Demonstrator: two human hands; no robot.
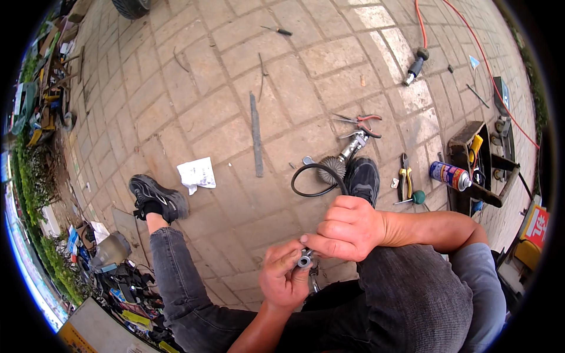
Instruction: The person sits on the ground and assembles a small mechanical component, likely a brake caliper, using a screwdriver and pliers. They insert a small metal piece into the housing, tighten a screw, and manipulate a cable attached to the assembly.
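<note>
A small grey metal fitting with a round hole in its end is pinched in the fingers of my left hand. My right hand is curled closed just above it, its fingertips meeting those of the left at the fitting. Whatever lies inside the right hand is hidden. A black hose loops out on the ground and runs down behind that hand. By my right shoe lies a silver cylindrical part with a ribbed grey coil. Red-handled pliers rest against its far end.
To the right lie yellow-and-black pliers, a green-handled screwdriver, a spray can and an open toolbox. A white packet and a flat metal strip are on the paving. An air tool hangs off a red hose.
</note>
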